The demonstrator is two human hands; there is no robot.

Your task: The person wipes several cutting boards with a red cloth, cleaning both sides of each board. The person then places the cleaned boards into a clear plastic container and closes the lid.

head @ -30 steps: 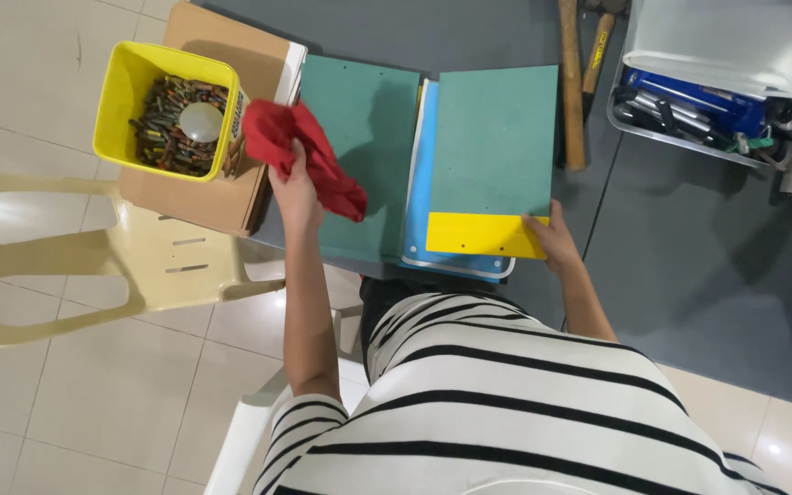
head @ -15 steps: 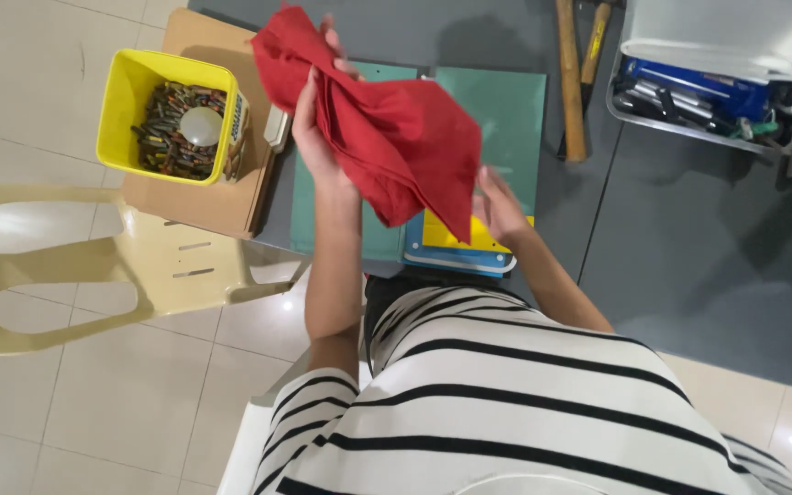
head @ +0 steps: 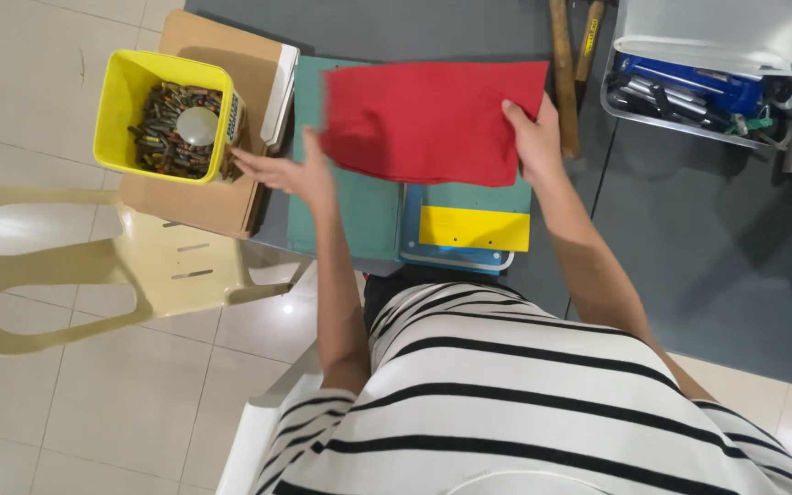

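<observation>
Red cloth (head: 428, 124), spread flat over green boards (head: 346, 197) on the counter (head: 689, 202). Soft, thin and light; best pinched at an edge or corner. Right hand (head: 532, 137) fingers closed on its right edge. Left hand (head: 286, 172) fingers open and spread, just beside the left edge, gripping nothing. Left of those fingers, a hard yellow tub (head: 159, 115) of small bits on brown cardboard (head: 199, 197).

A flat brown cardboard box (head: 215, 128) lies at the far left on the dark table. On it stands a yellow square tub (head: 163, 115), with a small printed label (head: 234, 115) on its right side.
</observation>
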